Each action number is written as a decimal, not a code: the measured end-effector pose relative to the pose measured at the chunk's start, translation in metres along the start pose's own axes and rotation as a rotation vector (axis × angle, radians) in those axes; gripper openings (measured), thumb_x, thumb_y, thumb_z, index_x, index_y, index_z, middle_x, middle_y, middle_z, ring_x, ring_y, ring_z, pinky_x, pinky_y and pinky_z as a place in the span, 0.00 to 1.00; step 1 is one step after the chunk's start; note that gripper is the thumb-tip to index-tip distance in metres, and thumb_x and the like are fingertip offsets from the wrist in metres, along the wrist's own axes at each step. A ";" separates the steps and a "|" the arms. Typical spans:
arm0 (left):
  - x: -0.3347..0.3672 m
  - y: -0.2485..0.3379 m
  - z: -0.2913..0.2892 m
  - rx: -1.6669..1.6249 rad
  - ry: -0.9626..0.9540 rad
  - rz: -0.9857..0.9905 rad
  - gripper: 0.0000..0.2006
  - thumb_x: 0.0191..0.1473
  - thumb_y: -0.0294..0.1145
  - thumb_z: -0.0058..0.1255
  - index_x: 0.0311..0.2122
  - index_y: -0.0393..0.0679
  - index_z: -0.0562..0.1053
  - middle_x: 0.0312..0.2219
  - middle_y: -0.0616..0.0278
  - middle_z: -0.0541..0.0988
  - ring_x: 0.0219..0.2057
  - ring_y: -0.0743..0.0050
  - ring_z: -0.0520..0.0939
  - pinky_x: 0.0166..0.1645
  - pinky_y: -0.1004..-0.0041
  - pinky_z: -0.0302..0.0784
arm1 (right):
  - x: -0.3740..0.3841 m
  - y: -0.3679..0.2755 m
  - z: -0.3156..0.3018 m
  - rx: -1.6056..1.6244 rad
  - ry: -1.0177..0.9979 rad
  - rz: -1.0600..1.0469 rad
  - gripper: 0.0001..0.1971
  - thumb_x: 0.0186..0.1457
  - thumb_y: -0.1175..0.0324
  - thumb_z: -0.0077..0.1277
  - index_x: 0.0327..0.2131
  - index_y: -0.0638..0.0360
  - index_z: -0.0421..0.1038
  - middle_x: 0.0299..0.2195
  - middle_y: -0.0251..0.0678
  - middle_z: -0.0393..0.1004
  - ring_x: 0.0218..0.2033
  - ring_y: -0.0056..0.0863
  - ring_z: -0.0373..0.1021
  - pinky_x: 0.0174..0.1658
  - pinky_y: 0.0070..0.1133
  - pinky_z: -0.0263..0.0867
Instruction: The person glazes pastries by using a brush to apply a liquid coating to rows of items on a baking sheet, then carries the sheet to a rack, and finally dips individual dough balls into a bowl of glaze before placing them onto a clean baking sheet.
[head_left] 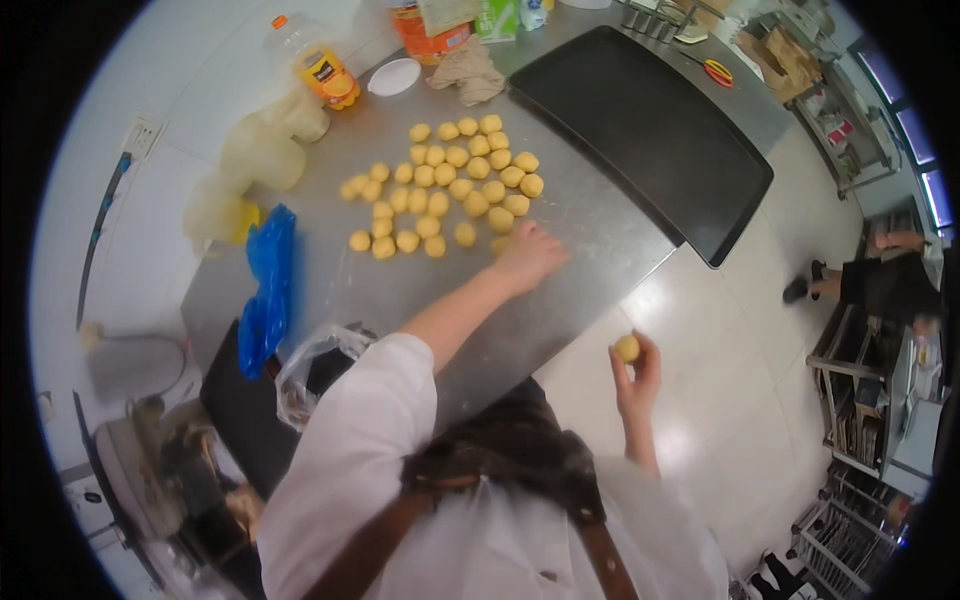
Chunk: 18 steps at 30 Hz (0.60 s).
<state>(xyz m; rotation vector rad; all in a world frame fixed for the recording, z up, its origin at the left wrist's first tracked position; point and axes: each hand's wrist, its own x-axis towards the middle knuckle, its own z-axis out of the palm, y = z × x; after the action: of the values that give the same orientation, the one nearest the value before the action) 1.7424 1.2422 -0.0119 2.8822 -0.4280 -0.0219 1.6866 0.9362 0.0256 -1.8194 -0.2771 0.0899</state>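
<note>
Right hand (640, 385) raised past the table's edge, floor behind, thumb and fingers closed around 1 held yellow ball (627, 348). Left hand (534, 257) palm down at the near right side of the cluster of yellow balls (437, 203), fingers bunched and curled against or just beside 1 partly covered ball (499, 245); hard to judge from above whether gripping it or merely resting there.

Rest of the balls loosely grouped on the metal table (610, 262), some touching, others slightly apart. Dark tray (650, 130) to their right, blue bag (268, 290) to their left.

Treat each ball as soft and easily dented. Hold the raised 1 with the pads of the fingers, pressing only enough to prevent slipping, and turn it gently rather than squeezing. Bring it back above the metal before loosening the grip, to avoid a drop to the floor. With the left, come straight down over 1 ball at a time, fingertips to its sides, without nudging neighbours together. Lift before sliding sideways. Mind the clear plastic bag (318, 372) just beside the left sleeve when drawing the arm back.
</note>
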 end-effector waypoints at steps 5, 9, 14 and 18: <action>-0.092 0.053 -0.075 -1.162 0.369 -0.489 0.20 0.56 0.28 0.54 0.56 0.51 0.71 0.41 0.63 0.79 0.44 0.67 0.80 0.50 0.64 0.72 | 0.007 -0.040 0.041 0.410 -0.213 0.167 0.24 0.57 0.76 0.56 0.56 0.65 0.63 0.46 0.43 0.73 0.38 0.24 0.70 0.41 0.20 0.70; -0.222 0.072 -0.106 -1.900 0.568 -0.713 0.19 0.64 0.35 0.49 0.58 0.43 0.68 0.45 0.60 0.77 0.42 0.67 0.81 0.45 0.70 0.77 | 0.007 -0.067 0.106 0.573 -0.574 0.254 0.26 0.58 0.75 0.54 0.59 0.66 0.59 0.52 0.50 0.70 0.38 0.25 0.69 0.43 0.21 0.67; -0.405 0.096 -0.102 -1.980 0.885 -0.803 0.24 0.64 0.37 0.49 0.61 0.39 0.64 0.47 0.55 0.76 0.45 0.62 0.81 0.50 0.67 0.77 | -0.032 -0.110 0.198 0.779 -0.900 0.523 0.26 0.60 0.69 0.52 0.61 0.61 0.59 0.54 0.48 0.68 0.43 0.29 0.70 0.48 0.26 0.66; -0.485 0.099 -0.097 -1.793 1.012 -0.962 0.26 0.61 0.35 0.55 0.60 0.35 0.65 0.47 0.53 0.76 0.43 0.61 0.82 0.49 0.68 0.80 | -0.093 -0.126 0.270 0.500 -1.091 0.261 0.25 0.59 0.70 0.55 0.59 0.60 0.62 0.49 0.40 0.72 0.44 0.26 0.71 0.45 0.24 0.68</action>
<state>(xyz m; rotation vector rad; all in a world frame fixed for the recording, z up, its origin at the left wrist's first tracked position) 1.2550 1.3117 0.0963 0.8371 0.7855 0.5258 1.5234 1.1993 0.0668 -1.1432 -0.6963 1.2369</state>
